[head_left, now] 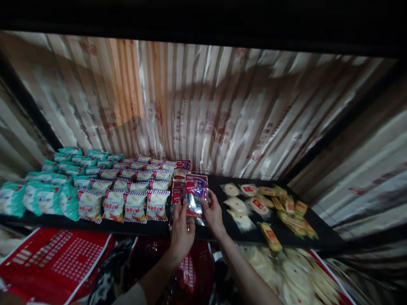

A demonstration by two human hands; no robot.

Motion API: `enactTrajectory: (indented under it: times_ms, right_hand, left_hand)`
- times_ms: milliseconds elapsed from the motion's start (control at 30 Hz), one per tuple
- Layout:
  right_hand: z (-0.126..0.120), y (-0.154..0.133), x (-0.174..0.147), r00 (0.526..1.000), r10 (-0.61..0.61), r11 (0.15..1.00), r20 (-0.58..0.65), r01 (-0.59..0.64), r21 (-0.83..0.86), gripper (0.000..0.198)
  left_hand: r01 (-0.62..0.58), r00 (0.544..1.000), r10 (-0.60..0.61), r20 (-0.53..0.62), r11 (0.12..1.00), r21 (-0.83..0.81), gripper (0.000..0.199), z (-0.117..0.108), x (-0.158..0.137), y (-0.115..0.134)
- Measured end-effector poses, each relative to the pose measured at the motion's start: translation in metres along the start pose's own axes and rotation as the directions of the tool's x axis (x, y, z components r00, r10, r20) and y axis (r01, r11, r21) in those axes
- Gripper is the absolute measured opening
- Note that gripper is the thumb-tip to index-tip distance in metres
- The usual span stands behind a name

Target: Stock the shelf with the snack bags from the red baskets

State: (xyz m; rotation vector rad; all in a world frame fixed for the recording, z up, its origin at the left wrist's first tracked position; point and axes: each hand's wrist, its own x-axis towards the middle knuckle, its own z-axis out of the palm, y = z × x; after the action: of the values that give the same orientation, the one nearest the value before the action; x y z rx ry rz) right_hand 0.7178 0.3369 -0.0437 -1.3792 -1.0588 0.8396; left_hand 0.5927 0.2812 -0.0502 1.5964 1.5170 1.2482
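Observation:
Between my hands is a red and purple snack packet (196, 188) with a shiny silver lower part, held upright over the black shelf (222, 228). My right hand (214, 214) is closed on its right side, thumb along the front. My left hand (183, 228) grips its lower left edge, and part of these fingers is hidden. Just left of it stand more red packets (177, 192) in a row running back. White and red snack bags (157, 205) fill several rows beside them.
Teal bags (49, 199) crowd the shelf's left end. Flat round pale packs (238, 205) and yellow packs (270, 236) lie on the right. Below are a red printed bag (73, 258) and a heap of pale packs (297, 271). Corrugated sheeting (203, 106) stands behind.

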Motion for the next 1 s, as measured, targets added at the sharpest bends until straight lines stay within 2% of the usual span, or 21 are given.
enactTrajectory:
  times_ms: [133, 267, 433, 700, 833, 1000]
  right_hand:
    - [0.016, 0.012, 0.048, 0.999, -0.023, 0.990, -0.048, 0.016, -0.141, 0.055]
    - [0.035, 0.025, 0.084, 0.996, -0.065, 0.970, -0.054, 0.050, -0.239, 0.050]
    - [0.055, 0.028, 0.113, 0.994, -0.107, 0.943, -0.038, 0.089, -0.320, 0.042]
    - [0.074, 0.023, 0.141, 0.990, -0.144, 0.849, -0.002, 0.122, -0.514, 0.043]
    - [0.080, 0.021, 0.145, 0.995, -0.100, 0.745, 0.030, 0.094, -0.661, 0.038]
    - [0.085, 0.023, 0.142, 0.988, -0.145, 0.637, 0.061, 0.140, -0.758, 0.032]
  left_hand:
    - [-0.040, 0.999, 0.038, 0.029, 0.998, 0.046, 0.044, 0.007, 0.023, -0.002]
    - [0.028, 0.999, -0.028, 0.015, 0.999, 0.021, 0.044, 0.015, 0.049, -0.014]
    - [0.071, 0.997, -0.070, -0.037, 0.997, 0.033, 0.045, 0.022, 0.076, -0.022]
    - [0.118, 0.990, -0.119, -0.078, 0.993, -0.018, 0.040, 0.024, 0.105, -0.027]
    - [0.152, 0.984, -0.154, -0.092, 0.988, -0.024, 0.039, 0.026, 0.110, -0.031]
    - [0.184, 0.975, -0.184, -0.122, 0.983, -0.011, 0.036, 0.028, 0.112, -0.034]
